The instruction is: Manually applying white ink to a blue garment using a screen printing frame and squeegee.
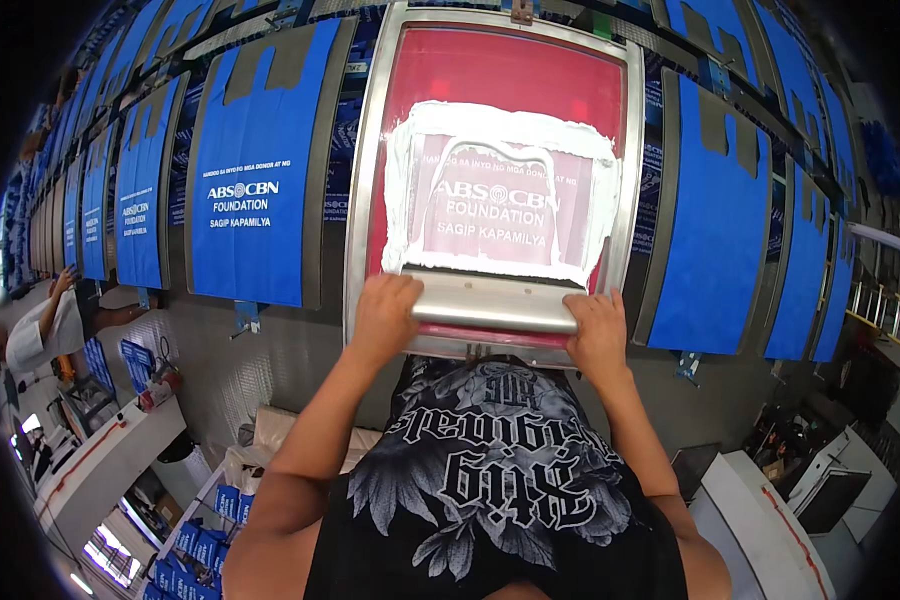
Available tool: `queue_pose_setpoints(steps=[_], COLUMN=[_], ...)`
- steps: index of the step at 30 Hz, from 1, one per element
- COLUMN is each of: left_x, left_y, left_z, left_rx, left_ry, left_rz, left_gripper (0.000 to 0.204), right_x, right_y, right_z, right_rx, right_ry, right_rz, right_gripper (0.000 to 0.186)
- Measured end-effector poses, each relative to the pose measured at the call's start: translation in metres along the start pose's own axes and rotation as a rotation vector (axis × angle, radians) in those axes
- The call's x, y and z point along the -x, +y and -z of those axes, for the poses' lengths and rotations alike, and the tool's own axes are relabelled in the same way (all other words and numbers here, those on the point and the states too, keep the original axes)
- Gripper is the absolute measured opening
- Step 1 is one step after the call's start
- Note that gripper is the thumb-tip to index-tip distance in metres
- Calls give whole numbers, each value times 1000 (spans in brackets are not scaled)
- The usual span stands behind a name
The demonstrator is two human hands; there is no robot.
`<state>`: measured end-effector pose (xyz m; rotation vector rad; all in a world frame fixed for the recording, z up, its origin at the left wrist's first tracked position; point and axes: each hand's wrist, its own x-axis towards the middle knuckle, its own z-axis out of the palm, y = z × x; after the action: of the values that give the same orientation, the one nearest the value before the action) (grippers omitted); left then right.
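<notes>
A printing screen with a silver metal frame [372, 160] and red mesh [515, 65] lies in front of me. Thick white ink [455, 118] rings the pale lettered window in its middle, and a looped line of ink crosses that window. Across the near end of the mesh rests a squeegee [495, 303] with a metallic handle. My left hand [387, 312] is wrapped round its left end, while my right hand [598, 328] grips the right end. The squeegee's blade edge is mostly hidden beneath the handle.
Blue fabric pieces on grey boards, such as a lettered panel [245, 215] and a plain panel [705, 225], line both sides. Metal clamps [247, 318] jut from the near edge. Another person [40, 330] stands far left. White-topped tables [745, 500] are behind me.
</notes>
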<state>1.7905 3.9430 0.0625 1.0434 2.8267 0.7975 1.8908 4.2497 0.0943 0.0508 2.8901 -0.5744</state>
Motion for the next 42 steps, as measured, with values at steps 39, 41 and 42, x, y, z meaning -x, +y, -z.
queue_pose_setpoints(steps=[39,41,42], left_x=[81,84,86], left_y=[93,92,91], left_z=[-39,-36,-39], left_rx=[1352,1341,1363], left_ry=[-767,-730,-732], left_rz=[621,599,622], left_gripper=[48,48,47], right_x=[-175,-112,-76], right_y=[-17,-36,-51], right_z=[78,57,48], right_rx=[134,91,86], right_ry=[-94,-75,-39], right_rz=[97,134,146], right_gripper=[53,54,51])
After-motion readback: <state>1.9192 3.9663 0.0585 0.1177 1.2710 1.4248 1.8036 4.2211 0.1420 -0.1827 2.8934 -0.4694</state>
